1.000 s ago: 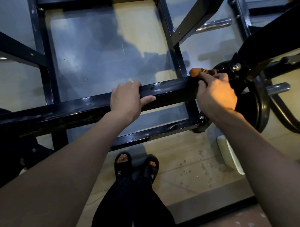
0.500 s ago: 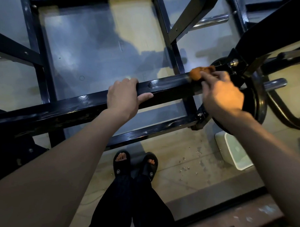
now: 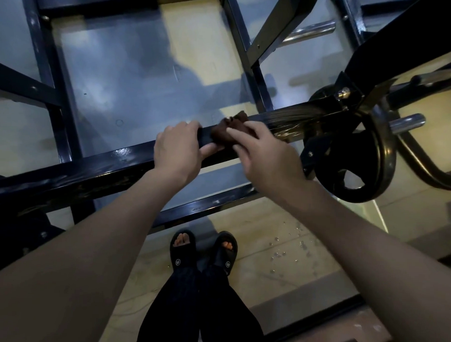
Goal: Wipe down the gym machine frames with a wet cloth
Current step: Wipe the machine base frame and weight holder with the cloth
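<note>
A black square-tube frame bar of the gym machine runs across the view from lower left to upper right. My left hand grips this bar from above, thumb underneath. Right beside it, my right hand presses a dark brown cloth onto the bar's top, fingers curled over the cloth. The two hands almost touch. Wet streaks shine on the bar to the right of the cloth.
A black weight plate hangs on the frame at right, with chrome pegs beside it. More black frame rails cross the tiled floor below. My sandalled feet stand under the bar. A white bin sits behind my right arm.
My right hand slid the cloth leftward along the bar, from near the weight plate to right beside my left hand. My left hand kept its grip on the bar.
</note>
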Demonstrator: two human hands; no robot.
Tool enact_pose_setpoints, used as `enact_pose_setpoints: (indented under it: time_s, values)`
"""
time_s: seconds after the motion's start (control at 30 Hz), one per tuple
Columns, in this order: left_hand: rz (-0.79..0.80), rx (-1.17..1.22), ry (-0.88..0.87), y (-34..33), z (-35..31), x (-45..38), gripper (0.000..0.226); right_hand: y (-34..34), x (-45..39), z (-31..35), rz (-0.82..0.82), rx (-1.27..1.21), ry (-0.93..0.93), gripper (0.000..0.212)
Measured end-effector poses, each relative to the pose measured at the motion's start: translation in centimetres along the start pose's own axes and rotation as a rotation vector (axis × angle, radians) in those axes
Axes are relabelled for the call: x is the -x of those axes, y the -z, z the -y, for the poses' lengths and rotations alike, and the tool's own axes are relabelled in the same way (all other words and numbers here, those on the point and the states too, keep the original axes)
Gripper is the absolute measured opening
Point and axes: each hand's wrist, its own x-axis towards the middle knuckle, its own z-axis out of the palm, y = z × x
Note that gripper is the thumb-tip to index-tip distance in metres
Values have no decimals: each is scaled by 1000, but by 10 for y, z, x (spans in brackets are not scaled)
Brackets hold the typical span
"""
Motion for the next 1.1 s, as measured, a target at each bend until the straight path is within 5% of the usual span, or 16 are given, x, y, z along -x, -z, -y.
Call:
enact_pose_setpoints:
  time_s: [0.17, 0.3, 0.5, 0.63, 0.73, 0.93, 1.1]
  values:
    - [31, -1, 14, 3, -1, 1, 64, 40, -5, -82, -34, 147, -298, 42]
    - [23, 0, 6, 3, -1, 2, 65, 52, -29, -73, -27, 131, -575, 40]
    - [11, -7, 14, 2, -1, 2, 61, 9, -17, 20, 18, -7, -250, 36]
    - [11, 5, 19, 1, 0, 0, 54, 5, -1, 9, 8, -54, -64, 39]
    - [23, 13, 15, 3, 0, 2, 63, 24, 0, -39, -38, -47, -135, 37]
    - [36, 12, 27, 5, -2, 3, 66, 51, -30, -82, -67, 128, -566, 38]
    - [25, 28, 35, 5, -2, 3, 63, 10, -33, -3, 8, 47, -240, 33]
